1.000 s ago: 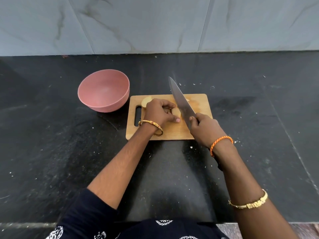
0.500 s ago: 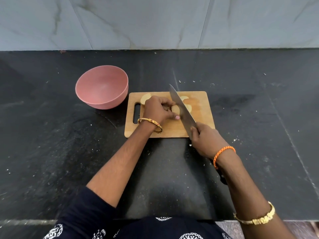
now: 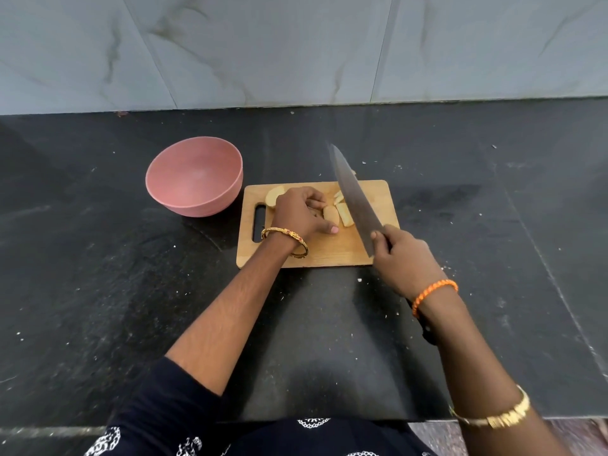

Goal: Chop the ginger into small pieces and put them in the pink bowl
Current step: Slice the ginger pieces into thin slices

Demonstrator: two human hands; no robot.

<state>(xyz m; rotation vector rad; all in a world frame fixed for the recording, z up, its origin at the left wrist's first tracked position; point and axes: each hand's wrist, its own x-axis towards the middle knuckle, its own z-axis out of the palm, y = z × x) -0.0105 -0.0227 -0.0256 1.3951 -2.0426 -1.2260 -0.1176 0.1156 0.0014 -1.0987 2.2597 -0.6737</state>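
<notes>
A pale ginger piece (image 3: 331, 216) lies on the wooden cutting board (image 3: 332, 251), and my left hand (image 3: 301, 212) holds it with curled fingers. Cut slices (image 3: 345, 213) lie just right of it, and another chunk (image 3: 272, 196) shows behind my left hand. My right hand (image 3: 406, 261) grips the handle of a large knife (image 3: 353, 195), whose blade is lifted and angled over the right side of the slices. The pink bowl (image 3: 194, 177) stands left of the board with nothing visible inside.
The board sits on a black stone counter (image 3: 98, 274) flecked with small crumbs. A grey marbled tile wall (image 3: 296, 47) rises behind. The counter's front edge runs along the bottom of the view.
The knife came down through the ginger half a second ago and has since lifted up and to the right. More cut slices now lie exposed beside the held piece.
</notes>
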